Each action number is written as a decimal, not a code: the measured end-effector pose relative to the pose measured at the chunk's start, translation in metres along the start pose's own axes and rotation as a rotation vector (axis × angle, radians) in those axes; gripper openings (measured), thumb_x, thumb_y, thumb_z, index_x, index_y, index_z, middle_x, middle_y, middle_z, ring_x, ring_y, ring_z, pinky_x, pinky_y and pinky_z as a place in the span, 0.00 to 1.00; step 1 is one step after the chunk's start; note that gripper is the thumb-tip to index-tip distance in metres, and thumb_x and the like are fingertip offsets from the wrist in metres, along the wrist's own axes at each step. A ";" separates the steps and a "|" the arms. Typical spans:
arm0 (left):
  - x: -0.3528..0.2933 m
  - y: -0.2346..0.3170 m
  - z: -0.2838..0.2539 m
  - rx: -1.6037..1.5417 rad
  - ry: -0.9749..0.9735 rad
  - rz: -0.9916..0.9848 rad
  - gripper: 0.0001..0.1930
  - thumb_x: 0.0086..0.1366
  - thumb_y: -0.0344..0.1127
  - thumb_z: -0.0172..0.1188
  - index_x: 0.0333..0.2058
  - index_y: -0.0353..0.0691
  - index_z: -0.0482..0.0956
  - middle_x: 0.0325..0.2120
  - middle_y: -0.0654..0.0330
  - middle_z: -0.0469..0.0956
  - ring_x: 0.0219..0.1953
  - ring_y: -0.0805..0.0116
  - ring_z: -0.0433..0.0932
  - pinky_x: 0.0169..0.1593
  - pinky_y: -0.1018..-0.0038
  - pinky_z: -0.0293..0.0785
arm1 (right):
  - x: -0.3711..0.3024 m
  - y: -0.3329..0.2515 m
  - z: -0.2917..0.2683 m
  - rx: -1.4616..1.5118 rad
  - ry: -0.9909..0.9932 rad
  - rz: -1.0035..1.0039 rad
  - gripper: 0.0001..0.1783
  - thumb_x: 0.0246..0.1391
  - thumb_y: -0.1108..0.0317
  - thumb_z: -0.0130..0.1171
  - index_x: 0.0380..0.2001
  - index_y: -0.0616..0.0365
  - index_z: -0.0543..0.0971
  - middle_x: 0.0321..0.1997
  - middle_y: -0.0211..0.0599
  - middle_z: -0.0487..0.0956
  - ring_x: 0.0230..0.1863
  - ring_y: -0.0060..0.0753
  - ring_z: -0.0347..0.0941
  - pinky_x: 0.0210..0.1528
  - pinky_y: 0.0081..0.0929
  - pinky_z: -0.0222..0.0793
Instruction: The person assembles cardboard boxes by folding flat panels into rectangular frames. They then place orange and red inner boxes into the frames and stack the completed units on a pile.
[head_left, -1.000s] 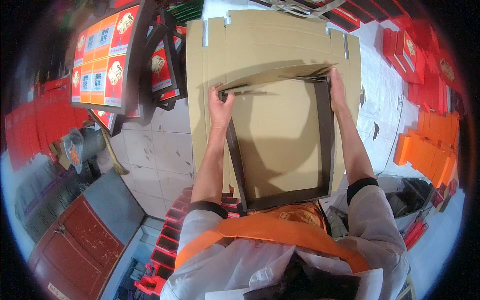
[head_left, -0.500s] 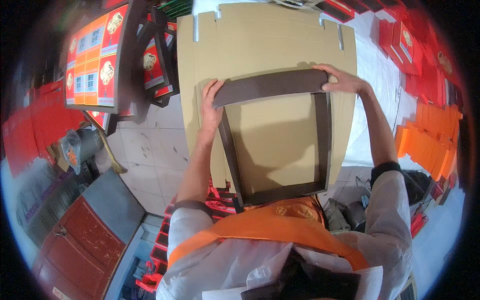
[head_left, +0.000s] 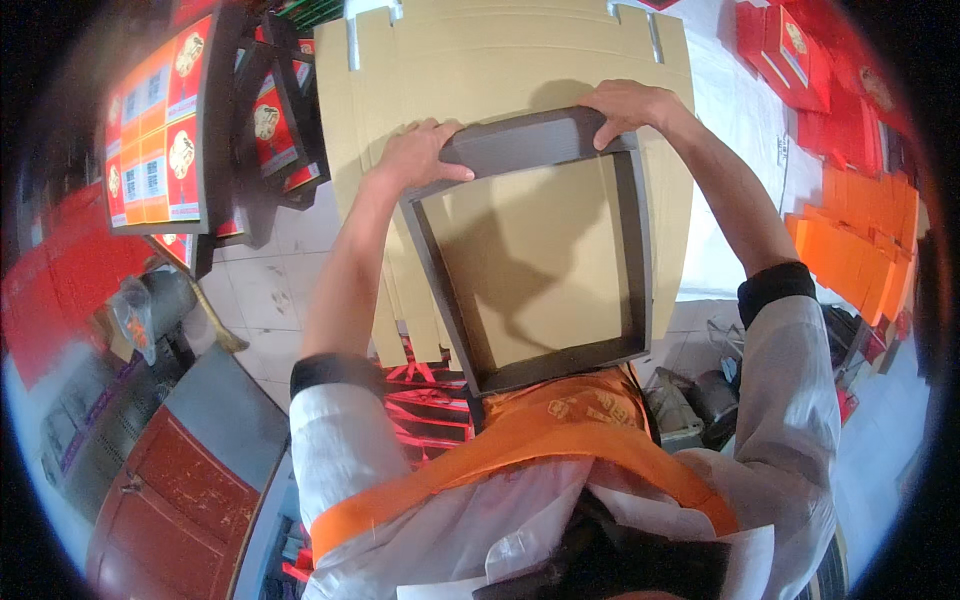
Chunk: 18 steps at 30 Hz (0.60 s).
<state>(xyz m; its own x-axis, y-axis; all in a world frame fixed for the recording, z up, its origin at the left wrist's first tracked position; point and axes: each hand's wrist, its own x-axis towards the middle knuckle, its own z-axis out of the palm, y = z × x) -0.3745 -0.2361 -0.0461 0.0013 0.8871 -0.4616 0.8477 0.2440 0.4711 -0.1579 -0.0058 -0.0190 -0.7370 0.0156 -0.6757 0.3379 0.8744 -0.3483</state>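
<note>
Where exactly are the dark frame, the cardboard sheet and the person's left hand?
Dark frame [head_left: 525,142], head view: middle of its far side.
Cardboard sheet [head_left: 500,62], head view: bare stretch beyond the frame.
Left hand [head_left: 413,156], head view: back of the hand.

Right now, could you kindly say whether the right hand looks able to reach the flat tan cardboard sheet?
Probably yes: the right hand holds the far right corner of a dark grey rectangular frame, and the sheet extends past that corner with nothing visible between, though the hand may need to let go.
</note>
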 end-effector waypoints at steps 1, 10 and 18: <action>0.006 0.003 -0.003 0.042 -0.035 -0.023 0.34 0.49 0.56 0.60 0.52 0.44 0.66 0.45 0.50 0.71 0.49 0.55 0.68 0.52 0.65 0.64 | -0.002 -0.001 0.000 -0.026 0.007 -0.017 0.33 0.36 0.61 0.65 0.50 0.55 0.68 0.38 0.44 0.76 0.43 0.43 0.70 0.45 0.37 0.65; 0.015 0.016 0.045 0.326 0.524 -0.056 0.08 0.52 0.34 0.55 0.32 0.45 0.75 0.27 0.63 0.76 0.34 0.63 0.75 0.38 0.68 0.69 | 0.009 -0.004 0.058 -0.313 0.391 0.270 0.18 0.46 0.73 0.54 0.44 0.55 0.68 0.33 0.40 0.75 0.39 0.39 0.73 0.43 0.34 0.70; -0.006 -0.012 0.027 0.340 0.345 0.037 0.13 0.52 0.26 0.51 0.38 0.43 0.68 0.32 0.60 0.74 0.35 0.60 0.76 0.37 0.67 0.74 | -0.008 0.012 0.054 -0.105 0.443 0.164 0.19 0.49 0.76 0.47 0.46 0.56 0.64 0.39 0.41 0.73 0.44 0.40 0.71 0.47 0.37 0.68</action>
<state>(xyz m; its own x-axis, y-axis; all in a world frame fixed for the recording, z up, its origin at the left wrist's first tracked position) -0.3706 -0.2551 -0.0695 -0.0923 0.9851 -0.1454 0.9758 0.1186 0.1836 -0.1167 -0.0214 -0.0530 -0.8650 0.3424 -0.3668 0.4264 0.8869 -0.1777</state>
